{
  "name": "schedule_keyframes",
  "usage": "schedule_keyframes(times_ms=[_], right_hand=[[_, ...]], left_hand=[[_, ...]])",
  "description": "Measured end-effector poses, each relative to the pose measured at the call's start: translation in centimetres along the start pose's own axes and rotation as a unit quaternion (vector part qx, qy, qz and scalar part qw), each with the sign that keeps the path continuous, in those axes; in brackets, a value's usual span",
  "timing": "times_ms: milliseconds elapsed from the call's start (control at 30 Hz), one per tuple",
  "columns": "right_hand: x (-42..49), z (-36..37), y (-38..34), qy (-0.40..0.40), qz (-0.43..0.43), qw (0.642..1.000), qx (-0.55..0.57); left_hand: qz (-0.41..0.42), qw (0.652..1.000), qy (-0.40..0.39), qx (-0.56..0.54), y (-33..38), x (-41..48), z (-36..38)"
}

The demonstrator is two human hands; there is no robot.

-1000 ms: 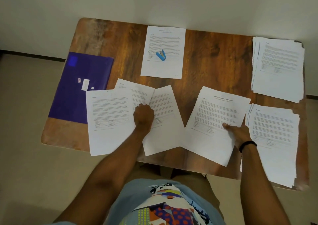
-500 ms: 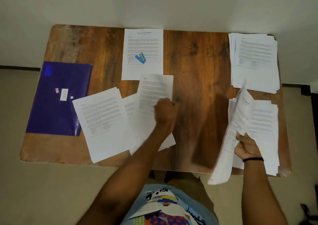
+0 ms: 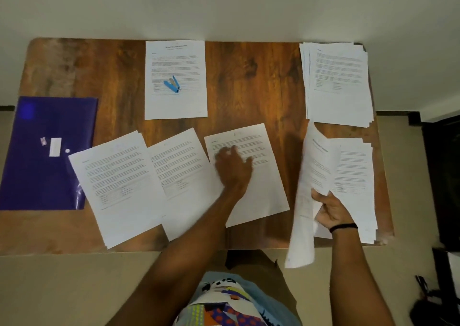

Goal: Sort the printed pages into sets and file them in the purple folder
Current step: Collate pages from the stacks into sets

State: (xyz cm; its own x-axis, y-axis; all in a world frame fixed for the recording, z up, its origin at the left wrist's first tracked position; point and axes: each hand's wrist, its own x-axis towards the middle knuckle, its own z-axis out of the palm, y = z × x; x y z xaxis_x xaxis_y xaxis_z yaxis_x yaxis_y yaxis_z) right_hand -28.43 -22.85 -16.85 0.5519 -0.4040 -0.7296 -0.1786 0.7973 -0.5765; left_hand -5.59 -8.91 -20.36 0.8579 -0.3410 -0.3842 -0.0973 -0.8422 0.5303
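My left hand [image 3: 232, 167] lies flat, fingers spread, on the rightmost of three white printed sheets [image 3: 246, 173] fanned along the near side of the brown wooden table [image 3: 251, 81]. My right hand [image 3: 332, 212] pinches a lifted, curling white page [image 3: 310, 191] over the near-right paper stack [image 3: 356, 176]. To do this well, I judge: pin the row, lay the held page squarely. The glossy purple plastic folder [image 3: 47, 176] sits shut at far left. Versus half a second ago: left fist has opened and the sheet has slid rightward.
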Motion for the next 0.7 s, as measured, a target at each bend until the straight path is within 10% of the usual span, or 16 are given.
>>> schedule_keyframes(times_ms=[333,700], right_hand=[[5.5,5.1,-1.2,-0.033,0.039,0.975,-0.217],[10.0,10.6,4.5,0.136,-0.107,0.894,-0.413]], left_hand=[[0.076,0.985,-0.035,0.152,-7.0,3.8,-3.2],[0.024,0.999,-0.038,-0.001,-7.0,3.5,-3.5]])
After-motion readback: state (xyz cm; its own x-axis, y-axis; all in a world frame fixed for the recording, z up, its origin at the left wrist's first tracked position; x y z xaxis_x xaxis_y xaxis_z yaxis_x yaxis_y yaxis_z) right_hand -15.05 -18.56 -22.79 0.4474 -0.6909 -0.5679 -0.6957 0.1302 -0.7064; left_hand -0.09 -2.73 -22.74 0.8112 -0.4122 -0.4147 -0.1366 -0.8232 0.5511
